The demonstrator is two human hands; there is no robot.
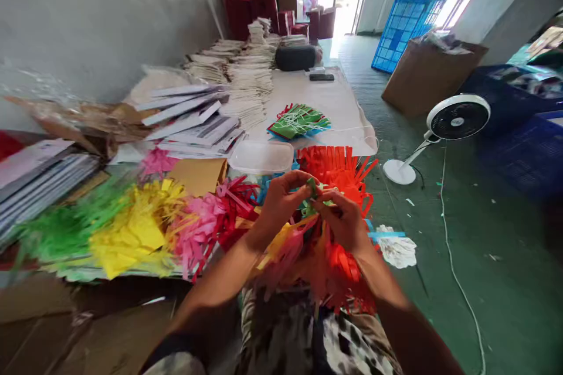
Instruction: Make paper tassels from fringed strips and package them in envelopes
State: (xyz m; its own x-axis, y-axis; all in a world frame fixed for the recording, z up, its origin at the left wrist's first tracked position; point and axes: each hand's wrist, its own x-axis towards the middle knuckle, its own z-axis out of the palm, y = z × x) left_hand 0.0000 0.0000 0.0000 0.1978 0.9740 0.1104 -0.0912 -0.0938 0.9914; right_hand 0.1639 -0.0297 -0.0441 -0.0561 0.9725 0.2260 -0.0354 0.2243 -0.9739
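Two hands at the table's [334, 99] near edge: left hand [278, 204] and right hand [345, 224] pinch a green paper strip [312, 188], fingertips closed on it. The orange fringe [343, 263] hangs lapward, probably to stay untangled.

The green piece [312, 188] pinched between the left hand [277, 204] and the right hand [345, 221] is mostly covered by fingers, so its shape cannot be told. Both forearms run off the near edge. At the left, the book stack [35, 179] is cut by the edge, and the green fringe [57, 233] beside it is smeared. The cord [453, 269] on the right leaves the near edge — end unseen.
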